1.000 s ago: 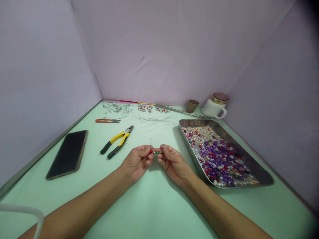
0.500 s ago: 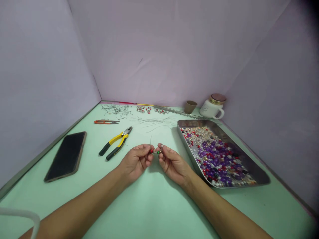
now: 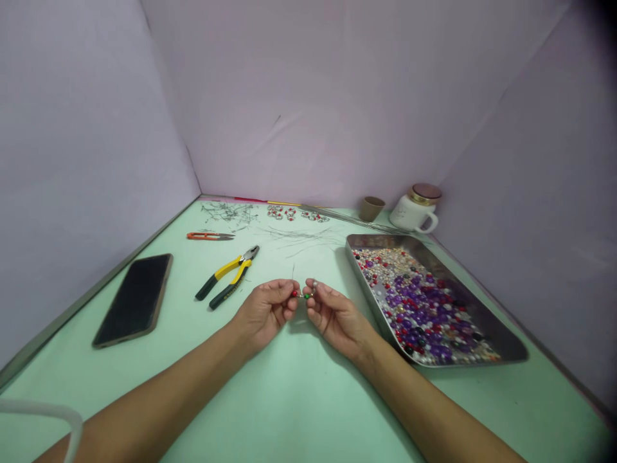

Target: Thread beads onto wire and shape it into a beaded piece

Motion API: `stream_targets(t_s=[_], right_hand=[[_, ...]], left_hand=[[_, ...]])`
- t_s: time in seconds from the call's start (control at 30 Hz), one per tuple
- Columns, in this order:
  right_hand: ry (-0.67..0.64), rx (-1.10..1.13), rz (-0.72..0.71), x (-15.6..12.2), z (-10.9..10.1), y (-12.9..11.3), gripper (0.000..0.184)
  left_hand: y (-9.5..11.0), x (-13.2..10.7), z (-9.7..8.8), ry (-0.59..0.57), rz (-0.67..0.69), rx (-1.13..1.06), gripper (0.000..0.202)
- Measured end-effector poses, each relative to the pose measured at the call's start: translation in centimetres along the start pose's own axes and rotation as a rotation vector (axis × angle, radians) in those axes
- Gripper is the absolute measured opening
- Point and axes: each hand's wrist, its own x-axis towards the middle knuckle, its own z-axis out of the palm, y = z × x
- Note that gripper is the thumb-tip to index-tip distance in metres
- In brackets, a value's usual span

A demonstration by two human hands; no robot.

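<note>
My left hand [image 3: 265, 310] and my right hand [image 3: 332, 315] meet over the middle of the green table [image 3: 289, 399], fingertips pinched together. Between them they hold a short piece of thin wire strung with small beads [image 3: 301, 295], red and green ones showing. A free end of the wire sticks up above my left fingers. Both hands rest low, near the table top. A steel tray [image 3: 501, 334] full of purple, red and pearl beads lies just right of my right hand.
Yellow-handled pliers [image 3: 226, 276] lie left of my hands, orange snips [image 3: 208, 236] further back, a black phone [image 3: 134, 299] at the left edge. Loose wires and finished bead pieces [image 3: 282, 212] lie along the back wall, with a brown cup [image 3: 371, 208] and lidded white mug [image 3: 415, 209].
Hands and beaded wire stay almost as they were; only the camera view shifts slightly.
</note>
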Motion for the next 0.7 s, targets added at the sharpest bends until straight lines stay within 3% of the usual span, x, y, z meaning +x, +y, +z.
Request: stream_targets(t_s=[0.3,0.7], right_hand=[[-0.017,0.050,-0.011,0.10,-0.09,-0.05,0.018],[0.055,-0.051,-0.132,0.00,0.29,0.19,0.017]], left_hand=[[0.10,-0.43,0.44,-0.141,0.097,0.130,0.012],[0.23,-0.71,0.59,0.007,0.198,0.340,0.016]])
